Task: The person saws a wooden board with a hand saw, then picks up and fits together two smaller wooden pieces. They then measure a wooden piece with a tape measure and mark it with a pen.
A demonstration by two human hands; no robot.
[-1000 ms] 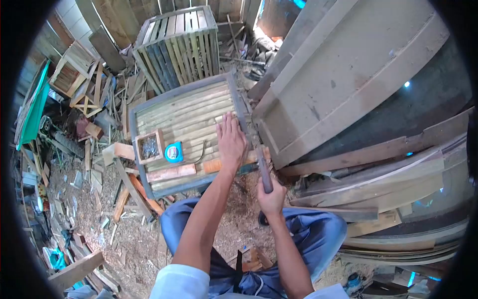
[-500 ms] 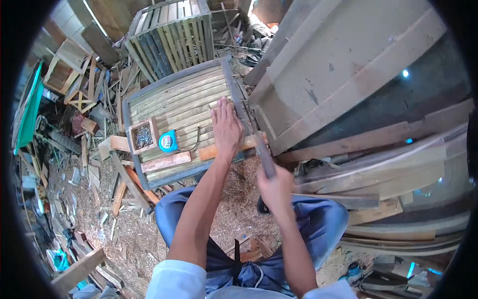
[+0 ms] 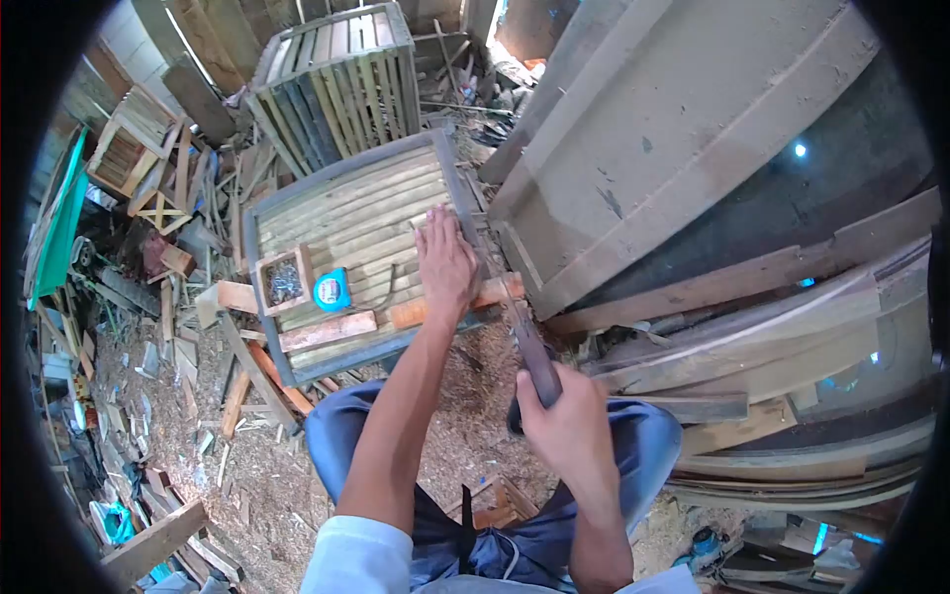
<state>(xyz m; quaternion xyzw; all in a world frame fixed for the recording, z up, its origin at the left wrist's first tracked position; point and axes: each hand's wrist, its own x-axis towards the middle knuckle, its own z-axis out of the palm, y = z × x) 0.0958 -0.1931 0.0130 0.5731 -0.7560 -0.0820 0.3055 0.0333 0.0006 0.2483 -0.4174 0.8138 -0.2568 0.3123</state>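
Note:
My left hand point(image 3: 448, 265) lies flat with its fingers stretched out on the slatted top point(image 3: 361, 213) of a low table. Its palm rests across an orange-brown strip of wood point(image 3: 409, 314), whose right end sticks out past the table's edge. In my right hand point(image 3: 566, 421) is the dark handle of a handsaw point(image 3: 537, 364); its blade points away from me, against the strip's overhanging end. Left of my left hand are a blue tape measure point(image 3: 332, 289), a small wooden box of nails point(image 3: 285, 280) and a short reddish wood block point(image 3: 328, 331).
A slatted crate point(image 3: 341, 94) stands behind the table. Large wooden panels point(image 3: 683, 129) lean on the right, above stacked boards point(image 3: 752, 356). Scrap wood point(image 3: 237, 401) and shavings cover the floor at left. My knees flank the space before the table.
My right hand has drawn the handsaw back toward my body, so its handle sits lower in view. My left hand stays on the wood strip; the whole view has shifted slightly.

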